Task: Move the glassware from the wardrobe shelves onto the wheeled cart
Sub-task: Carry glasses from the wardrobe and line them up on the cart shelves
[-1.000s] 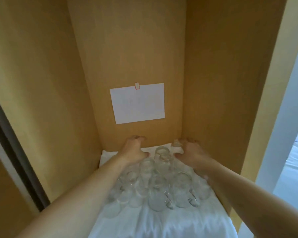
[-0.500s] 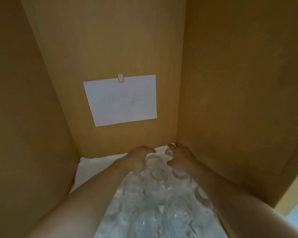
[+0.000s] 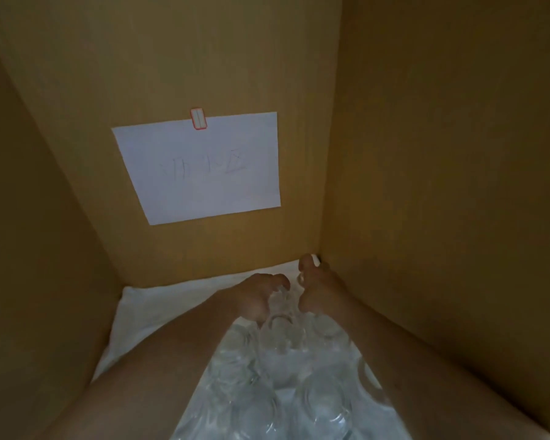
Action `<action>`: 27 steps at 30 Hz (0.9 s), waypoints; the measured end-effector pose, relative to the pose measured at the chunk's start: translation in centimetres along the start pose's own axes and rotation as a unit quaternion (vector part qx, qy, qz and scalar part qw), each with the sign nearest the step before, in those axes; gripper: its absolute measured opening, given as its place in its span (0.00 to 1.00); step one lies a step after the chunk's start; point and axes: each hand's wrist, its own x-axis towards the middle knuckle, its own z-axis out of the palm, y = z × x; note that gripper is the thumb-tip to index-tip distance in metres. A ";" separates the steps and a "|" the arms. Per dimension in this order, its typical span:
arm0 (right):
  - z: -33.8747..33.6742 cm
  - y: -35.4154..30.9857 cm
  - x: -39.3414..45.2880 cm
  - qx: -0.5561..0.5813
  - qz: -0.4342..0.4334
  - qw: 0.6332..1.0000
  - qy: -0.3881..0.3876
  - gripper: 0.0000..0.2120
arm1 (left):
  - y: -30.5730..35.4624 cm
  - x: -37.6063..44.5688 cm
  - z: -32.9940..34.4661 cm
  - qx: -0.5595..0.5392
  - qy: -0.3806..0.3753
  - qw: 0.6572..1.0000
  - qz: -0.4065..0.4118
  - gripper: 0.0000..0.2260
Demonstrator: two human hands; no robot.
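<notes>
I am looking down into a tan wooden wardrobe compartment [image 3: 442,154] whose back and right panels meet in a corner just beyond my reach. A crumpled white cloth [image 3: 159,312] covers the shelf, its far edge lying against the foot of the back panel and its left edge stopping short of the left wall, where a strip of bare cloth gives the only open room. A tight cluster of clear drinking glasses [image 3: 280,369] stands on the right part of the cloth, packed rim to rim and running up close to the right wall, so there is little space between glass and panel on that side. My left hand [image 3: 258,300] reaches over the back of the cluster with its fingers curled downward around the rim of a rear glass; how firmly it grips I cannot tell. My right hand [image 3: 315,290] is deep in the back right corner, fingers bent and pinching what looks like the top of the farthest glass, its fingertips nearly touching the corner seam. Both forearms cross above the front glasses. On the back panel hangs a white paper sheet [image 3: 200,166] with faint handwriting, held by a small red-edged tape tab [image 3: 198,118].
</notes>
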 end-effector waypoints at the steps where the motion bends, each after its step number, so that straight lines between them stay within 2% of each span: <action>1: 0.0 0.1 0.0 0.005 -0.001 1.000 0.002 0.34 | -0.1 0.0 0.1 -0.007 0.015 1.000 -0.006 0.37; 3: 0.1 0.3 0.0 0.009 -0.003 1.000 0.006 0.36 | -0.1 -0.2 0.3 -0.008 0.033 0.999 -0.018 0.36; 7: -0.5 0.3 -0.4 0.028 -0.002 1.000 0.013 0.42 | -0.1 -1.1 0.2 -0.013 0.060 0.998 -0.035 0.40; 11: -1.8 -0.5 -0.7 0.012 0.013 0.999 0.052 0.36 | -1.1 -3.2 -2.4 -0.053 0.177 0.979 -0.083 0.41; 14: -2.9 -1.2 -1.0 0.027 0.010 0.995 0.092 0.38 | -1.6 -5.8 -5.1 -0.104 0.273 0.950 -0.111 0.39; 17: -4.5 -2.7 -1.8 0.051 0.012 0.989 0.135 0.41 | -1.6 -8.6 -7.2 -0.230 0.371 0.891 -0.126 0.36; 20: -6.2 -4.7 -3.2 0.095 0.001 0.981 0.172 0.38 | -0.5 -11.3 -9.5 -0.347 0.431 0.822 -0.139 0.36; 24: -7.7 -7.0 -5.7 0.151 -0.033 0.959 0.237 0.37 | 1.8 -15.0 -11.6 -0.498 0.478 0.713 -0.123 0.31; 27: -8.7 -8.4 -8.0 0.208 -0.058 0.931 0.292 0.40 | 3.2 -17.8 -12.4 -0.572 0.485 0.655 -0.097 0.31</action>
